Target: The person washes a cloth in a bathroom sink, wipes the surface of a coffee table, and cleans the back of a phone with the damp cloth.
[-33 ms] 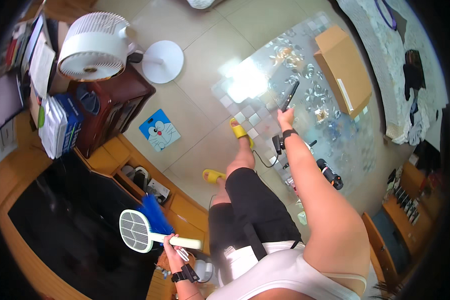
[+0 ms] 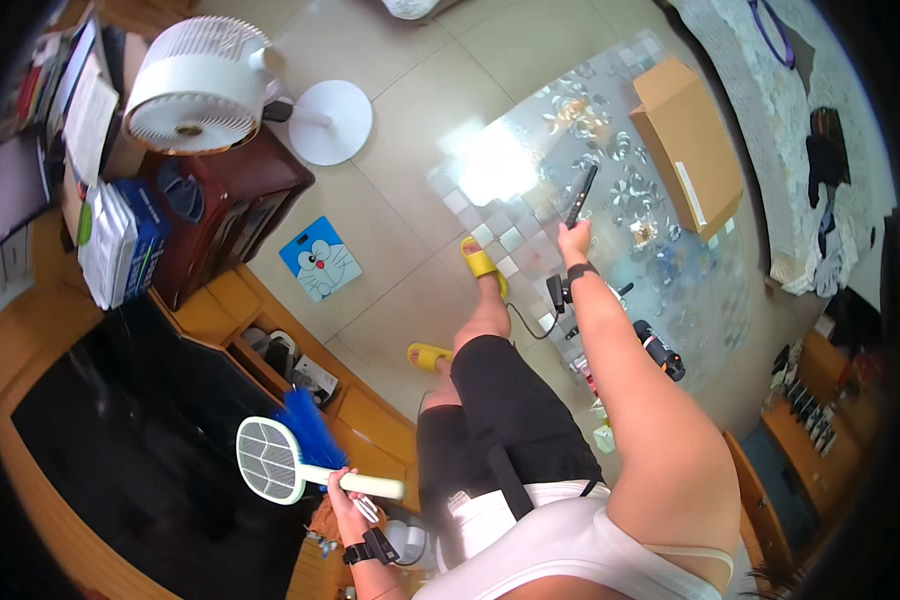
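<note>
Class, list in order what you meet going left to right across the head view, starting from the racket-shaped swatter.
Racket-shaped swatter, left yellow slipper, right yellow slipper, right hand, cardboard box, black cloth.

A smooth, pale plastic is shown by the racket (image 2: 375, 488), whose head is filled with a fine grey mesh (image 2: 268, 460), seemingly metal. The slim black stick (image 2: 581, 195) appears to be made of plastic. A rough, fluffy surface is presented by the blue brush (image 2: 313, 428). Light is strongly reflected by the glossy patterned covering (image 2: 620, 185); whether it is glass or plastic cannot be told. The box (image 2: 705, 165) is made of matt brown cardboard. The fan (image 2: 198, 80) is moulded in smooth white plastic, ribbed at its grille. Glossy black is shown by the screen (image 2: 140, 430), and varnished wood by the cabinet (image 2: 378, 428). The black shorts (image 2: 510, 400) are made of matt cloth.
</note>
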A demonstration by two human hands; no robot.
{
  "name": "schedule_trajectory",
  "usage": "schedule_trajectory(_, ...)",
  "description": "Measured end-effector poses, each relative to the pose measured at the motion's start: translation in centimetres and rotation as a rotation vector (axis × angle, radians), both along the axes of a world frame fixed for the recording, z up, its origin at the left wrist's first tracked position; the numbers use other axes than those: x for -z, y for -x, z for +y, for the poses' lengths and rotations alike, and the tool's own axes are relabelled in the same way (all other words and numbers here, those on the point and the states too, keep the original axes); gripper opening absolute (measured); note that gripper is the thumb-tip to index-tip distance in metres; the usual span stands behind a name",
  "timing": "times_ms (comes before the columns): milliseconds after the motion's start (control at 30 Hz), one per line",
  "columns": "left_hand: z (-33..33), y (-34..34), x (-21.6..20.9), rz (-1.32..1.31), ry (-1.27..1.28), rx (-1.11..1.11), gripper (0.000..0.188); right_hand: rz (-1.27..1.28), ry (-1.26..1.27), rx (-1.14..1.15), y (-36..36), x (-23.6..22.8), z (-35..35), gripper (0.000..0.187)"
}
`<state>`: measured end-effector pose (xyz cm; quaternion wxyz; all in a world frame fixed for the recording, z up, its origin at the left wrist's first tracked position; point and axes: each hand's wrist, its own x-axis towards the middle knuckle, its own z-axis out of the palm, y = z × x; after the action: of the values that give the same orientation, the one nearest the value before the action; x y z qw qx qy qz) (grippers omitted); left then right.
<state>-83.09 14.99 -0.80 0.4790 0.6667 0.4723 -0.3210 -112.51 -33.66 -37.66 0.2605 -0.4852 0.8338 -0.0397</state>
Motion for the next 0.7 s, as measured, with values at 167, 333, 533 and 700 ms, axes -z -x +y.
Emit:
schedule_trajectory(167,7.0,2.3,-1.0,-0.031,0.040,-0.028,0.019,0.051,0.154,-0.205,-0.7,-5.4,3.2,0.033)
schedule_trajectory(333,18.0,4.3,-0.5,-0.124,0.116,0.127,0.025,-0.023,0.412,-0.509,-3.0,-10.7,7.2,0.026)
schedule_trajectory(533,31.3,8.9,-0.1,-0.389,0.037,0.207,0.030,-0.154,0.458,-1.082,-12.7,-18.6,17.5,0.026)
schedule_trajectory(700,36.4,19.2,-7.1,-0.499,-0.611,0.313,0.051,-0.433,0.382,-1.426,-21.6,-21.9,29.9,0.029)
